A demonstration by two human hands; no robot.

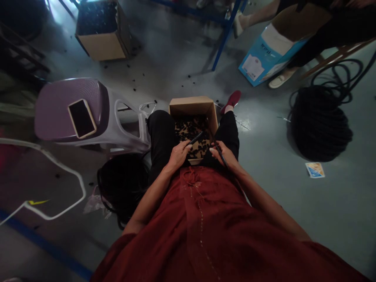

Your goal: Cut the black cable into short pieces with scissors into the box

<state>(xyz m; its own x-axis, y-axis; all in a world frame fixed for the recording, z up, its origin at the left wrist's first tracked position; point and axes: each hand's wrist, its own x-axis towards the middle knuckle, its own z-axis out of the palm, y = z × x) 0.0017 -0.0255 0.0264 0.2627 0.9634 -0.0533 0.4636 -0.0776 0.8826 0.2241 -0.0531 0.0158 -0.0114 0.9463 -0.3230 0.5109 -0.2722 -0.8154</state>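
I sit with a small cardboard box (192, 105) between my knees; it holds several small black pieces. My left hand (179, 153) is closed on a thin black cable end (196, 138) that points up and right over the box. My right hand (221, 153) is closed on another stretch of black cable (221, 156) running back along my wrist. Both hands hover at the box's near edge, above my red garment.
A purple plastic stool (55, 109) with a phone (82, 118) on it stands at left. A black cable coil (319, 123) lies at right, another black bundle (123, 184) by my left leg. A larger box (101, 29) and another person's legs are behind.
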